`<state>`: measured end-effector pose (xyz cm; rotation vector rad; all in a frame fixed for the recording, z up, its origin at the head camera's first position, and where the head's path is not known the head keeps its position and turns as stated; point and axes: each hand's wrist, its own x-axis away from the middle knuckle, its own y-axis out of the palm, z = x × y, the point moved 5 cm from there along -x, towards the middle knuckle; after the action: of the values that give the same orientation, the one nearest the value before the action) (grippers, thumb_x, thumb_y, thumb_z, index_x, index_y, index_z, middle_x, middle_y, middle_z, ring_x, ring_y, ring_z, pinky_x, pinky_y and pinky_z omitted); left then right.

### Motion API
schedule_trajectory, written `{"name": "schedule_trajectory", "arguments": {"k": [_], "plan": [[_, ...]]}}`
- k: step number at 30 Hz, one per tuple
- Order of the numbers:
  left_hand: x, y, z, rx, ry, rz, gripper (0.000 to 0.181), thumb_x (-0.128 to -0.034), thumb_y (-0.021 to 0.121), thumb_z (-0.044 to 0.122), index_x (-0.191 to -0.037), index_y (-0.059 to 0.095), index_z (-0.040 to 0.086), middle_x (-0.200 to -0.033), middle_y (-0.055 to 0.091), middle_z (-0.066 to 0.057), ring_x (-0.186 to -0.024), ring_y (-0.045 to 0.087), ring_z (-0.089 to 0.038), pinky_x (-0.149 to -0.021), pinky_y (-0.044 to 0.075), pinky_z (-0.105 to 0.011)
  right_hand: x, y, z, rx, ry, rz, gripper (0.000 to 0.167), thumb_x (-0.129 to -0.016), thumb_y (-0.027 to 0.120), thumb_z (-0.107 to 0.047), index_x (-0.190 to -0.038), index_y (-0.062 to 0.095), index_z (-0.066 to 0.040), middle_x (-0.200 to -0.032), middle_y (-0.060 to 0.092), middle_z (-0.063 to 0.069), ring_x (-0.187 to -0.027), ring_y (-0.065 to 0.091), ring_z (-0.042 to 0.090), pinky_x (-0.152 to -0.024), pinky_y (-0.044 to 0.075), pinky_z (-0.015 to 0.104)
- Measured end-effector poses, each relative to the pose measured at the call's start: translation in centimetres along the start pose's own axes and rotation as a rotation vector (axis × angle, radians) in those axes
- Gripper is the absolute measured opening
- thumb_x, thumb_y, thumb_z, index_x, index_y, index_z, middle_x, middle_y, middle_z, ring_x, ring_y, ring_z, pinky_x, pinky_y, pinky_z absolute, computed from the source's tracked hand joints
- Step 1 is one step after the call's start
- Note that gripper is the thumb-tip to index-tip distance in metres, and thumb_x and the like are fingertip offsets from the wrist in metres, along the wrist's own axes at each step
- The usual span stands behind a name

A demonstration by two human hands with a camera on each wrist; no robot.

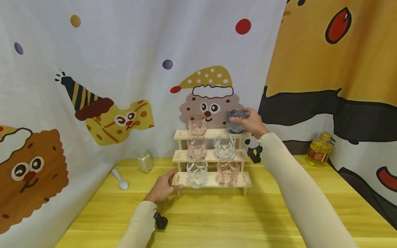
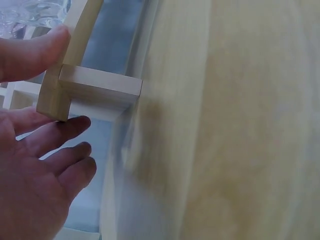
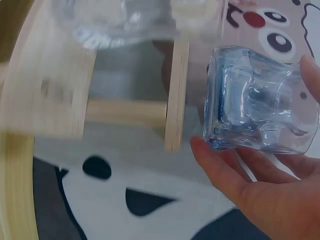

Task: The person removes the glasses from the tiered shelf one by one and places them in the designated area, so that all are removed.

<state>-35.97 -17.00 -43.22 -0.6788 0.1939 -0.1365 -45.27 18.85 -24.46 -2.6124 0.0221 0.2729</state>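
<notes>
My right hand holds a blue-tinted glass at the right end of the top tier. In the right wrist view, thumb and fingers reach round the glass, and a gap shows between its base and the top board. At the lower left, my left hand grips the end of the tiered wooden stand. The left wrist view shows its thumb on the bottom board and fingers beneath. A pink glass stands on the top tier's left; clear and pink glasses fill the lower two tiers.
On the left of the wooden table are a white spoon and a small jar of pale contents. A bottle of yellow oil stands at the back right. A patterned curtain hangs close behind the stand.
</notes>
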Motion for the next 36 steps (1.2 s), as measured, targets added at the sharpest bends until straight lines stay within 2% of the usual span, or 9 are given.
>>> {"name": "schedule_trajectory", "arguments": {"k": [3,7,12,16,19,23,29,36], "plan": [[0.1,-0.1,0.1,-0.053,0.009,0.012,0.071,-0.0861,0.080,0.030,-0.147,0.050,0.007,-0.137,0.063,-0.018,-0.119,0.064,-0.034,-0.103,0.050,-0.055,0.7,-1.3,0.7,0.043,0.000,0.024,0.090,-0.091,0.070,-0.049,-0.159,0.024,-0.011,-0.143,0.045,0.023,-0.115,0.055,0.036,-0.090,0.055,0.050],[0.2,-0.4,0.1,-0.091,0.011,0.019,0.070,-0.0851,0.081,0.029,-0.146,0.053,0.008,-0.143,0.058,-0.021,-0.132,0.055,-0.043,-0.108,0.044,-0.060,1.3,-2.7,1.7,0.052,0.007,0.035,0.091,-0.091,0.070,-0.050,-0.159,0.025,-0.010,-0.145,0.043,0.024,-0.116,0.054,0.036,-0.089,0.056,0.049],[0.2,-0.8,0.2,-0.086,0.000,0.004,0.071,-0.0843,0.082,0.026,-0.146,0.053,0.006,-0.148,0.054,-0.021,-0.138,0.048,-0.044,-0.110,0.042,-0.061,1.8,-4.3,3.4,0.060,0.034,0.048,0.096,-0.090,0.070,-0.054,-0.160,0.022,-0.008,-0.147,0.040,0.026,-0.118,0.054,0.039,-0.096,0.055,0.054],[0.0,-0.7,0.4,-0.075,0.009,-0.009,0.072,-0.0850,0.081,0.026,-0.147,0.051,0.006,-0.149,0.053,-0.021,-0.138,0.049,-0.044,-0.109,0.043,-0.059,2.4,-5.9,4.6,0.091,0.053,0.078,0.098,-0.090,0.068,-0.056,-0.160,0.019,-0.006,-0.145,0.040,0.029,-0.116,0.055,0.040,-0.096,0.054,0.056],[-0.2,-0.5,0.3,-0.060,0.008,-0.017,0.072,-0.0853,0.081,0.025,-0.147,0.051,0.005,-0.148,0.054,-0.021,-0.137,0.050,-0.043,-0.110,0.043,-0.058,2.9,-6.6,5.6,0.092,0.065,0.079,0.100,-0.091,0.067,-0.055,-0.161,0.016,-0.005,-0.147,0.037,0.031,-0.121,0.052,0.043,-0.098,0.052,0.059],[-0.3,-0.2,0.2,-0.047,0.013,-0.026,0.072,-0.0860,0.081,0.022,-0.148,0.049,0.002,-0.147,0.054,-0.022,-0.135,0.053,-0.041,-0.109,0.045,-0.056,3.5,-6.8,7.0,0.104,0.085,0.072,0.102,-0.091,0.067,-0.055,-0.161,0.013,-0.004,-0.146,0.038,0.032,-0.121,0.051,0.044,-0.095,0.054,0.058],[-0.2,-0.2,0.4,-0.052,0.028,-0.023,0.071,-0.0865,0.080,0.020,-0.147,0.049,0.001,-0.145,0.056,-0.022,-0.131,0.057,-0.040,-0.105,0.049,-0.054,3.6,-6.1,9.7,0.150,0.120,0.039,0.103,-0.090,0.069,-0.054,-0.162,0.012,-0.007,-0.142,0.045,0.030,-0.112,0.057,0.039,-0.085,0.059,0.048],[0.0,-0.3,0.4,-0.042,0.042,-0.026,0.071,-0.0863,0.080,0.020,-0.147,0.049,0.001,-0.145,0.056,-0.024,-0.131,0.056,-0.041,-0.106,0.048,-0.055,4.2,-4.8,12.3,0.127,0.153,-0.027,0.101,-0.090,0.071,-0.050,-0.162,0.015,-0.008,-0.145,0.041,0.030,-0.121,0.053,0.041,-0.088,0.058,0.048]]}}
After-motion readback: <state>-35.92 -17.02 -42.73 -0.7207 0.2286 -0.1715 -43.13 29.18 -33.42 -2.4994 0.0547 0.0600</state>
